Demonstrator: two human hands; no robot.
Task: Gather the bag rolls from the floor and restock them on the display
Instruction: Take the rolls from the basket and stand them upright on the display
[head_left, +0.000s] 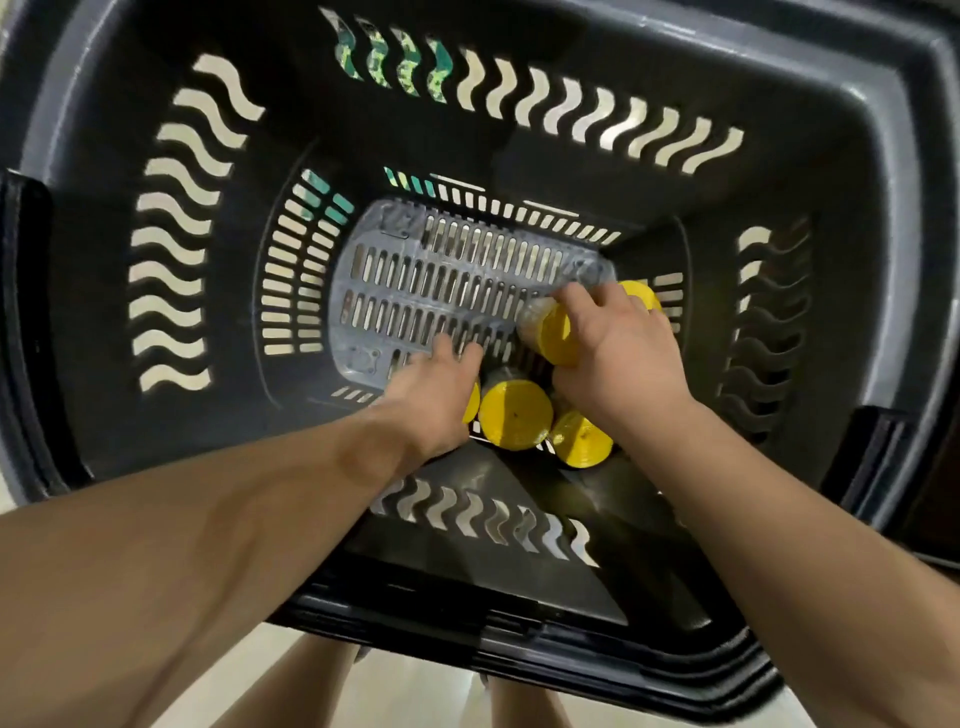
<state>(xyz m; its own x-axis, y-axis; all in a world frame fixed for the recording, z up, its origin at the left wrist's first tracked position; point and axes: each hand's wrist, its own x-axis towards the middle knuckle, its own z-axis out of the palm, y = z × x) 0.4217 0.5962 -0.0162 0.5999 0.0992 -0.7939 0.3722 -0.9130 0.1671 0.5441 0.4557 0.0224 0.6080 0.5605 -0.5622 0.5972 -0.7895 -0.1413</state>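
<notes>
- Our right hand (618, 353) has its grip curled over one bag roll (553, 332). The fingers wrap across its clear-wrapped body just behind the yellow end, clamping it from above.
- Our left hand (436, 395) reaches down just beside it, its back towards us. Its fingers stretch over the slotted bottom, and the yellow edge of a hidden roll (470, 408) peeps out from under the palm. We cannot tell whether this grip holds anything.
- Between the hands, a middle roll (514, 413) and a near roll (582, 441) lie on their sides, touching, with their yellow ends facing us. A far roll (641, 296) shows behind the right knuckles.
- All the rolls sit clustered at the bottom of a deep, dark basket (519, 150) with wavy slots, which we judge serves as their carrier.
- Pale floor (415, 691) shows below the basket. No display is in view, so restocking likely lies ahead.
</notes>
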